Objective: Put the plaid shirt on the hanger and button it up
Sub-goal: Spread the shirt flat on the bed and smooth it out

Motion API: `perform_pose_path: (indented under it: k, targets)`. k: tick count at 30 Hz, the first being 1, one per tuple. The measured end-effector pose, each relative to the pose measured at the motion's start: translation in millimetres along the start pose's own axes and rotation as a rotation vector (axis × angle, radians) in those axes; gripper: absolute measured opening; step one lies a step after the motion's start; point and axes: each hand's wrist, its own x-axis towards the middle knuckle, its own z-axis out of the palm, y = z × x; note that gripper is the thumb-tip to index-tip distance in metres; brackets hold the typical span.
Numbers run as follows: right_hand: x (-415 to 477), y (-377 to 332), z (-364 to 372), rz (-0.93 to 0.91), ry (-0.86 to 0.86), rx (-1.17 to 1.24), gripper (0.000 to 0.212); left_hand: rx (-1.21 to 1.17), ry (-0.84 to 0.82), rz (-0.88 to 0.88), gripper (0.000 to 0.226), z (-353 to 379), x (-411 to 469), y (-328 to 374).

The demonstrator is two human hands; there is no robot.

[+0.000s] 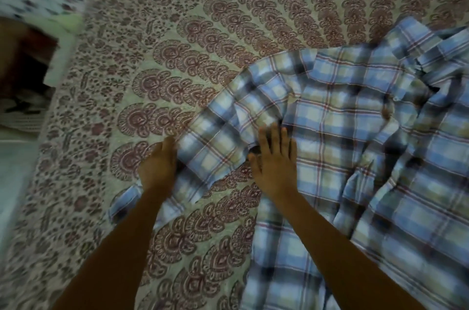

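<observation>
The shirt [355,132] is pinned to the bed [177,68] by the flat, released right hand [275,157] while its sleeve [210,139] is grasped by the left hand [157,165], likely for spreading.

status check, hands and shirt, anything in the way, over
Left hand at sleeve edge, fingers hidden under cloth. Right hand flat on plaid shirt. Shirt rumpled on bedspread, no hanger in view.

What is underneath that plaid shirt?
The plaid shirt lies on a patterned bedspread, which shows around it and in the gap beside the sleeve. Whether a hanger or anything else lies beneath is hidden by the cloth.
</observation>
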Motion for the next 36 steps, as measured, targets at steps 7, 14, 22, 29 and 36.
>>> perform_pose_path:
  k: [7,14,22,29,36]
  targets:
    - [-34,-30,22,-0.041,-0.069,-0.002,0.076,0.134,0.004,-0.114,0.035,-21,23,-63]
    - [-63,-80,44,-0.097,-0.098,0.005,0.068,-0.112,0.1,-0.486,0.049,-4,-56,-77]
    - [-64,-131,55,-0.493,-0.103,-0.227,0.03,-0.651,0.217,-0.887,0.067,-14,-93,-74]
    - [-64,-160,49,-0.571,-0.321,-0.241,0.059,-0.739,0.302,-0.699,0.035,-45,-87,-87]
    - [-104,-181,77,-0.55,-0.325,-0.065,0.058,-0.439,0.272,-0.548,0.027,-53,-101,-121]
